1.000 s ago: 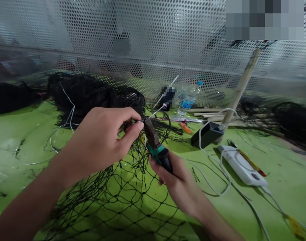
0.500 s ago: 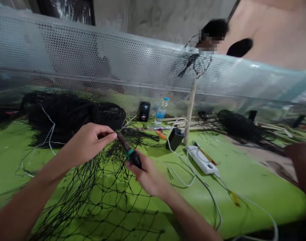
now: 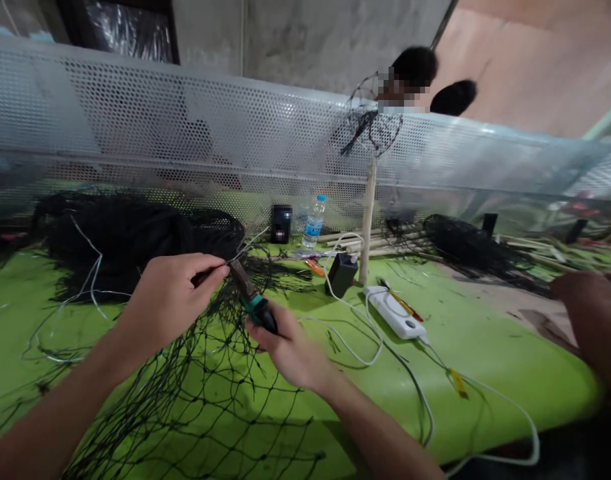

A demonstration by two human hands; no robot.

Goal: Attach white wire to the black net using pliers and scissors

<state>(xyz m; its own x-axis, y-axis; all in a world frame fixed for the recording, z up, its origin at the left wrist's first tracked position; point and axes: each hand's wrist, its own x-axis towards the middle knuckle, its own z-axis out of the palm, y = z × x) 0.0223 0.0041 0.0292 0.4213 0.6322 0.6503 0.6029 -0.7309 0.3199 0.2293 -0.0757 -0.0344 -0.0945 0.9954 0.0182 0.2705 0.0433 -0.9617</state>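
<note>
My left hand (image 3: pixel 178 290) is closed in a pinch at the upper end of the netting, with a thin pale wire (image 3: pixel 250 245) running out from its fingertips. My right hand (image 3: pixel 290 343) grips a hand tool (image 3: pixel 255 301) with a black and green handle and a rusty brown metal end. That metal end meets or nearly meets the left fingertips; whether it closes on the wire cannot be made out. Black knotted netting (image 3: pixel 220 393) hangs and spreads below both hands over the green table (image 3: pixel 485 373).
Behind the hands lie a dark net heap (image 3: pixel 120 230), a water bottle (image 3: pixel 314 223), a black adapter (image 3: pixel 341 275), an upright stick (image 3: pixel 368 220) and a white power strip (image 3: pixel 393 312) with loose cables. A perforated sheet (image 3: pixel 265 127) spans the back. Another person's hand (image 3: pixel 578 293) is at right.
The camera view has shifted slightly, moving background things left. My hands keep the same hold, the tool end staying by the left fingertips. More of the other person's hand shows.
</note>
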